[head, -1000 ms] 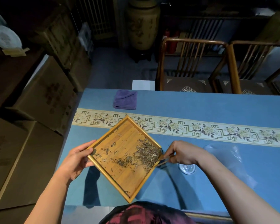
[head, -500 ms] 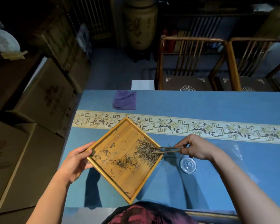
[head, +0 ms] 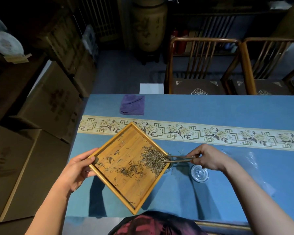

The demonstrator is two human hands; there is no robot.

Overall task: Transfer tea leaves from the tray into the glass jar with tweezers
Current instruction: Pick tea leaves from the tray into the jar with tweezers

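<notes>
Tea leaves (head: pixel 152 159): heaped at the tray's right corner, judged gathered there to be nearest the jar; loose strands left across the middle
Tray (head: pixel 126 138): held tilted over the table's near edge, right corner above the jar
Left hand (head: pixel 76 168): gripped on the tray's left corner, thumb on the rim
Right hand (head: pixel 206 157): tweezers (head: pixel 178 158) pinched, tips in the heap
Glass jar (head: pixel 170 164): mostly hidden under the tray's corner
Lid (head: pixel 199 173): set just beside the jar, so its mouth is open

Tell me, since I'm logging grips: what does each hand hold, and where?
The left hand grips the wooden tray at its left corner, thumb on the rim. The right hand pinches the tweezers at their rear end.
</notes>
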